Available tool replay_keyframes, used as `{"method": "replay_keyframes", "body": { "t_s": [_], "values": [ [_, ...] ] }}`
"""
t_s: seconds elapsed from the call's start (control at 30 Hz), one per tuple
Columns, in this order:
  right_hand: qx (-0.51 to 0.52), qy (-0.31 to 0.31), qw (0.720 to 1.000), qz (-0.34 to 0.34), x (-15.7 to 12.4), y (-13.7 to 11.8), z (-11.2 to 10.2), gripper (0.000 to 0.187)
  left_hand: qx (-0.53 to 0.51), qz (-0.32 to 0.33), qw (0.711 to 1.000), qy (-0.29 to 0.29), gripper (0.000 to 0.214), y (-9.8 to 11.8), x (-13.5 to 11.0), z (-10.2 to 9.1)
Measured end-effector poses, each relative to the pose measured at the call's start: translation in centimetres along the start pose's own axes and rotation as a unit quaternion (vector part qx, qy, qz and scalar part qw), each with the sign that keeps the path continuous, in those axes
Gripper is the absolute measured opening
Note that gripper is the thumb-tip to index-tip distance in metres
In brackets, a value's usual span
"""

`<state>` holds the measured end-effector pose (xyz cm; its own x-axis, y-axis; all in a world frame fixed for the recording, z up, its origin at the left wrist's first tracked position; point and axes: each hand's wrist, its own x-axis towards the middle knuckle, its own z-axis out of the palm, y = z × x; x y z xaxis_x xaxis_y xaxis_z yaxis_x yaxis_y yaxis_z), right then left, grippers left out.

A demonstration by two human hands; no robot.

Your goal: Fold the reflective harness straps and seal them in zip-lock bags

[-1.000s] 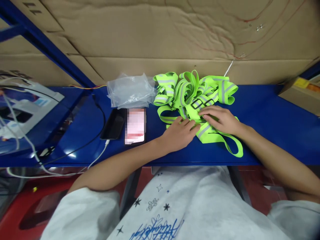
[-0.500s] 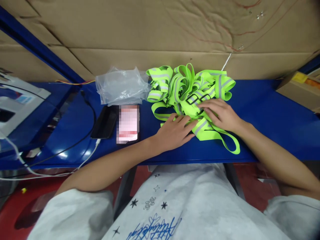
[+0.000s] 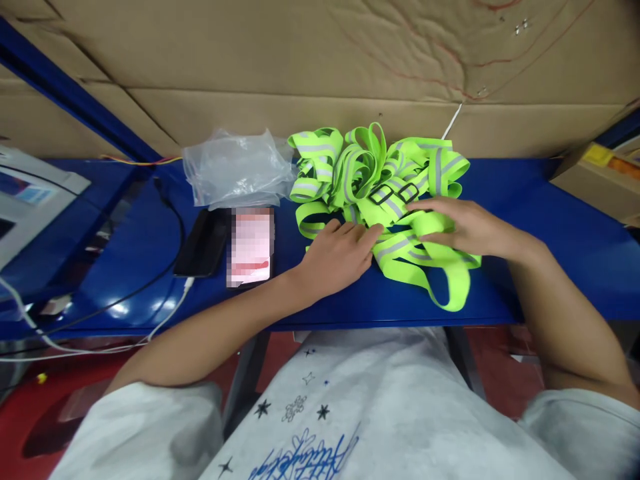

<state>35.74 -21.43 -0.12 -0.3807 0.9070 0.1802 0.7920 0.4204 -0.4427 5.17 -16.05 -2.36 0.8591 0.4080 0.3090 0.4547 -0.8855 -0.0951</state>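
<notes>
A tangled heap of neon-yellow reflective straps [image 3: 360, 170] with grey stripes lies on the blue table. Two black buckles [image 3: 383, 194] show near its middle. My left hand [image 3: 340, 257] rests at the heap's front left, its fingers bent and closed on a strap; the fingertips are partly hidden. On the right, my right hand [image 3: 465, 227] has its thumb and fingers apart around a raised, blurred bend of strap [image 3: 433, 225]. A loose strap loop [image 3: 453, 287] hangs toward the table's front edge, below my right hand.
Left of the heap lie clear plastic bags [image 3: 237, 170], a black phone [image 3: 200, 243] with a white cable, and a phone with a blurred-out screen [image 3: 251, 247]. A cardboard box [image 3: 595, 183] stands at right. Cardboard [image 3: 300, 53] lines the back. A grey-white device [image 3: 40, 193] sits far left.
My right hand has shifted right and its thumb and fingers have spread. The strap beneath it has lifted and its front loop has moved. My left thumb has drawn in toward the fingers.
</notes>
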Motion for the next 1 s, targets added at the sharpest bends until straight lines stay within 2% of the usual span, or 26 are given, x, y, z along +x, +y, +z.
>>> {"method": "replay_keyframes", "body": {
  "t_s": [0.07,0.13,0.23,0.3,0.33,0.4,0.47,0.53,0.57,0.63,0.7,0.77,0.83,0.87,0.9,1.0],
  "values": [
    [0.009,0.086,0.996,0.011,-0.3,-0.5,-1.4,0.037,-0.007,-0.003,1.0,0.015,0.046,0.0,-0.1,-0.1],
    [0.031,0.231,0.972,0.027,-0.3,0.0,-2.4,0.031,-0.023,0.006,0.999,0.024,0.054,0.2,-0.2,0.0],
    [0.079,0.429,0.899,0.036,0.1,2.5,-2.6,0.04,-0.065,0.03,0.996,0.044,0.065,0.5,-0.3,0.8],
    [0.067,0.501,0.862,0.039,0.2,4.4,-2.7,0.048,-0.103,0.055,0.991,0.067,0.07,0.8,-0.3,1.5],
    [0.026,0.518,0.854,0.046,0.2,5.2,-2.7,0.05,-0.122,0.071,0.987,0.075,0.07,0.9,-0.4,1.8],
    [-0.099,0.495,0.859,0.081,-0.1,6.0,-3.0,0.048,-0.154,0.119,0.978,0.078,0.066,1.1,-0.4,2.1],
    [-0.2,0.396,0.885,0.143,-0.5,5.9,-3.0,0.039,-0.167,0.164,0.97,0.07,0.059,1.2,-0.4,2.0],
    [-0.225,0.277,0.914,0.192,-0.6,5.2,-2.8,0.03,-0.162,0.186,0.967,0.056,0.055,1.3,-0.5,1.8],
    [-0.22,0.243,0.924,0.198,-0.5,4.8,-2.6,0.03,-0.158,0.189,0.968,0.047,0.054,1.3,-0.6,1.7],
    [-0.208,0.242,0.932,0.17,-0.3,3.8,-2.0,0.036,-0.15,0.189,0.97,0.025,0.05,1.3,-0.6,1.7],
    [-0.182,0.255,0.944,0.103,-0.1,3.0,-1.6,0.047,-0.146,0.187,0.971,0.003,0.046,1.3,-0.6,1.7],
    [-0.147,0.192,0.969,0.042,0.0,2.4,-1.3,0.06,-0.145,0.185,0.972,-0.011,0.045,1.2,-0.6,1.9],
    [-0.13,0.104,0.986,0.026,0.1,2.1,-1.0,0.077,-0.143,0.185,0.972,-0.009,0.044,1.1,-0.6,1.9],
    [-0.13,0.082,0.988,0.029,0.1,2.1,-1.0,0.082,-0.143,0.186,0.972,-0.003,0.044,1.1,-0.6,2.0],
    [-0.132,0.083,0.987,0.032,0.1,2.1,-0.9,0.081,-0.143,0.187,0.972,0.006,0.044,1.1,-0.6,2.0],
    [-0.148,0.131,0.98,0.016,0.0,2.0,-1.0,0.063,-0.156,0.188,0.969,0.042,0.048,1.2,-0.6,2.1]
  ]
}}
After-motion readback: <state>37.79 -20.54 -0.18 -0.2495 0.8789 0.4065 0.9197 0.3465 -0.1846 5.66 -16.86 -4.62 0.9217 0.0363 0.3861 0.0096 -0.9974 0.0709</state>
